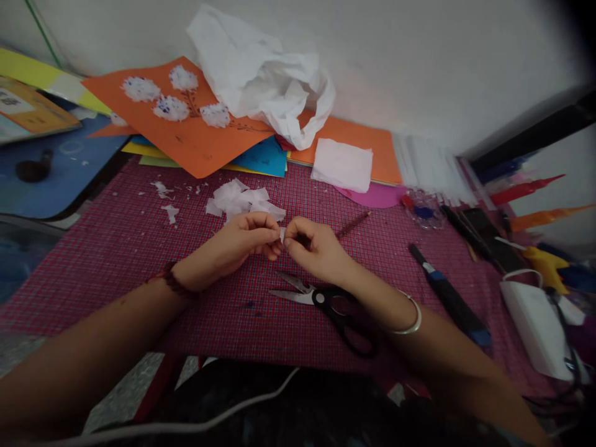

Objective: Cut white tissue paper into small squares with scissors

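Observation:
My left hand (242,242) and my right hand (313,247) meet over the red checked cloth (116,248), fingers pinched together on a small white bit of tissue paper (282,233) held between them. A pile of torn white tissue pieces (242,200) lies just beyond my left hand. Black-handled scissors (326,304) lie open on the cloth right below my right wrist. A pencil (354,225) rests just past my right hand.
An orange sheet with white tissue flowers (177,118) leans at the back, beside a crumpled white bag (265,74) and a folded white tissue (342,164). A black and blue tool (447,295), a white box (540,329) and a yellow glue gun (547,264) sit right.

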Motion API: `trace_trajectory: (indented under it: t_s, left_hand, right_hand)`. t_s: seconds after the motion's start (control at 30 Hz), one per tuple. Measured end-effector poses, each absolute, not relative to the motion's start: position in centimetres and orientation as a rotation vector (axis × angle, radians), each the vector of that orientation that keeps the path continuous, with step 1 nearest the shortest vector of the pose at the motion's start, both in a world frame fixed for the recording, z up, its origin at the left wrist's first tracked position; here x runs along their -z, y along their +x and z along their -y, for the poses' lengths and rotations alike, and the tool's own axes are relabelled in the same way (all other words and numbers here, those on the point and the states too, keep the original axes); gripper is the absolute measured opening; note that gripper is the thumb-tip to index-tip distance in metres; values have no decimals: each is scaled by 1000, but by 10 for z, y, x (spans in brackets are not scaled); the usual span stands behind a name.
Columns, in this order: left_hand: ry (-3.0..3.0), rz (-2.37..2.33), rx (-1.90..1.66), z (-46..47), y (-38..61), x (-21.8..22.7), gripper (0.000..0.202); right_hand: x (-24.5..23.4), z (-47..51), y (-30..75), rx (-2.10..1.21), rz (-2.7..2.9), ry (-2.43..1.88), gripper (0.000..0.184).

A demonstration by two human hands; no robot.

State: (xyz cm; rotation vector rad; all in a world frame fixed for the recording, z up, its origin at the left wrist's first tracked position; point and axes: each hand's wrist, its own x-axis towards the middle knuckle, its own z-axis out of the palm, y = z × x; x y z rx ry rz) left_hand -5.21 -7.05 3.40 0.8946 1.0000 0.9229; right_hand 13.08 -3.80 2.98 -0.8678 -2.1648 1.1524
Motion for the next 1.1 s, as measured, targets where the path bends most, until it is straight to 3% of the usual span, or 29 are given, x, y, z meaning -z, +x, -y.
trace_trajectory:
  t_s: [1.1]
  left_hand:
    - [943,-1022,-888,71,-49,-27,8]
  right_hand:
    - [-32,44,133,-764,2497,-783,10]
